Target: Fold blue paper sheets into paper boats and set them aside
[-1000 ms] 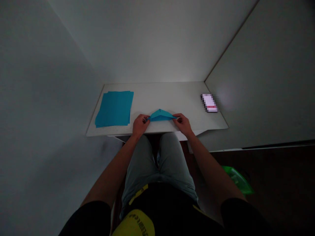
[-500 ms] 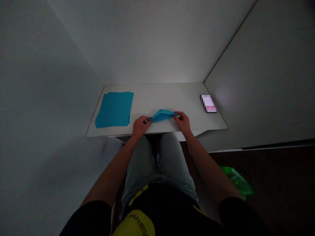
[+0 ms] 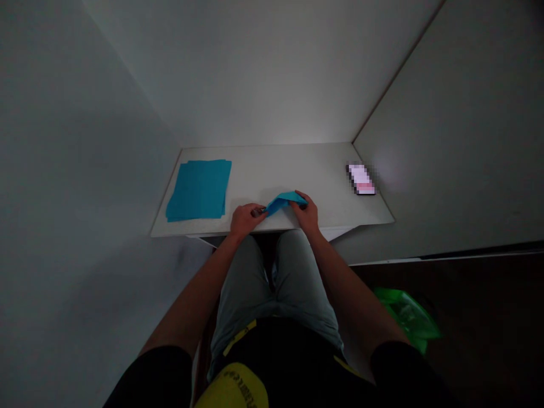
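Fingertips (image 3: 257, 212) of the left hand (image 3: 245, 220) pinched closed on the narrow left end of the folded blue paper (image 3: 284, 200); fingers (image 3: 298, 203) of the right hand (image 3: 305, 212) curled over its right end, closed on it from above, with part of the contact hidden. The fold tilted between both hands, just inside the near edge of the white tabletop (image 3: 272, 173), with any contact with the surface impossible to tell. Likely very light, crisp along its creases and soft elsewhere, so easily crumpled: best taken by the doubled folds near both ends, with a gentle pinch. Farther left, a stack of blue paper sheets (image 3: 198, 190); to the right, a pixelated phone (image 3: 361, 179); below, on the dark floor, a green plastic bag (image 3: 406, 314).
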Action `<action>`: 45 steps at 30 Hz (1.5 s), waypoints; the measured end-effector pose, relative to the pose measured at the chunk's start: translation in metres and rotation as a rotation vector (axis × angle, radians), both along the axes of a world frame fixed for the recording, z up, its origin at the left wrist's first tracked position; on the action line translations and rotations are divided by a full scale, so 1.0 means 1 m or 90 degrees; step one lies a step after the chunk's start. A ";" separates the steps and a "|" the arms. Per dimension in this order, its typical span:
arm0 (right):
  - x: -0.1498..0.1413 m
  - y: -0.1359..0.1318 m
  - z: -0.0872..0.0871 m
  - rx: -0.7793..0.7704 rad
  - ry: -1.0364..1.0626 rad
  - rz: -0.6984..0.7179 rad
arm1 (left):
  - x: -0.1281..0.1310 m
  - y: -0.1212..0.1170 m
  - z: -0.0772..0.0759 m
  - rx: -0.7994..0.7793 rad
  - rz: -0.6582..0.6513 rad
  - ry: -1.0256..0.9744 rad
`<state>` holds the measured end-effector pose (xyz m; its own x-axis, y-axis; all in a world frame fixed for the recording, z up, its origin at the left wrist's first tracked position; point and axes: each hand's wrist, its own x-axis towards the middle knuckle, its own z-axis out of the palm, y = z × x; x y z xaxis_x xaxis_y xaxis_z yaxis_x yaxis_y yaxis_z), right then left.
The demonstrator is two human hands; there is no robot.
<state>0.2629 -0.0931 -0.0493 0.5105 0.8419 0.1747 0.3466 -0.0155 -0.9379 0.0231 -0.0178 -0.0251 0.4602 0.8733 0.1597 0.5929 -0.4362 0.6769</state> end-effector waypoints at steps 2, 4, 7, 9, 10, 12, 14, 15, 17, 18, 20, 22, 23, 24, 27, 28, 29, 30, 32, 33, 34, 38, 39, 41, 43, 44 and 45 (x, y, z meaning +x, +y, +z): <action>-0.012 0.005 -0.001 -0.008 0.014 -0.008 | 0.000 0.000 0.000 -0.001 0.002 -0.002; -0.021 0.009 -0.001 -0.009 0.008 -0.013 | 0.000 0.000 0.000 -0.005 0.009 -0.008; -0.029 0.011 -0.001 -0.013 -0.018 -0.016 | 0.000 0.000 0.000 -0.010 -0.008 -0.013; -0.031 0.011 -0.001 -0.030 -0.049 -0.010 | 0.000 -0.001 0.001 -0.008 -0.028 -0.012; -0.031 0.011 -0.001 -0.036 -0.068 -0.004 | 0.000 -0.001 0.001 -0.007 -0.034 -0.012; -0.031 0.010 -0.001 -0.043 -0.109 0.009 | 0.000 -0.002 0.002 -0.004 -0.037 -0.012; -0.031 0.010 0.000 -0.052 -0.143 0.024 | 0.000 -0.003 0.004 -0.004 -0.039 -0.013; -0.030 0.011 0.000 -0.063 -0.153 0.027 | 0.001 -0.004 0.005 -0.005 -0.041 -0.014; -0.032 0.014 0.001 -0.111 -0.158 0.015 | 0.001 -0.005 0.005 -0.007 -0.048 -0.017; -0.033 0.016 0.002 -0.140 -0.156 0.002 | 0.001 -0.005 0.006 -0.008 -0.054 -0.019; -0.038 0.022 0.003 -0.173 -0.154 -0.018 | 0.001 -0.005 0.006 -0.005 -0.071 -0.017; -0.045 0.027 0.003 -0.168 -0.161 -0.015 | 0.001 -0.004 0.006 0.003 -0.088 -0.008; -0.049 0.030 0.002 -0.161 -0.167 -0.011 | 0.001 -0.003 0.006 0.006 -0.095 -0.002; -0.052 0.032 0.002 -0.156 -0.171 -0.008 | 0.001 -0.003 0.006 0.007 -0.100 0.003; -0.058 0.035 0.000 -0.142 -0.187 0.006 | 0.001 -0.003 0.005 0.001 -0.087 0.001; -0.058 0.035 -0.001 -0.134 -0.196 0.017 | 0.001 -0.004 0.004 0.001 -0.072 -0.007; -0.059 0.034 -0.001 -0.126 -0.206 0.030 | 0.001 -0.004 0.003 0.000 -0.055 -0.019; -0.058 0.034 -0.002 -0.120 -0.216 0.043 | 0.001 -0.004 0.002 -0.001 -0.036 -0.034; -0.057 0.033 -0.002 -0.101 -0.227 0.065 | 0.000 -0.004 0.000 -0.007 -0.007 -0.067; -0.056 0.032 -0.002 -0.085 -0.227 0.076 | 0.000 -0.003 -0.001 -0.011 0.002 -0.085; -0.054 0.032 -0.002 -0.065 -0.221 0.089 | 0.000 -0.003 -0.002 -0.012 0.011 -0.102; -0.039 0.026 0.002 -0.003 -0.162 0.160 | -0.001 0.002 -0.005 0.022 0.051 -0.166; -0.033 0.023 0.004 0.005 -0.152 0.176 | -0.001 0.003 -0.005 0.035 0.060 -0.175; -0.020 0.018 0.007 0.013 -0.153 0.195 | -0.001 0.005 -0.005 0.050 0.068 -0.179; -0.007 0.012 0.009 0.012 -0.171 0.199 | -0.001 0.006 -0.004 0.050 0.074 -0.169; -0.001 0.010 0.010 0.008 -0.178 0.201 | -0.001 0.006 -0.004 0.045 0.077 -0.164; 0.004 0.008 0.010 0.003 -0.184 0.204 | -0.001 0.006 -0.004 0.038 0.078 -0.160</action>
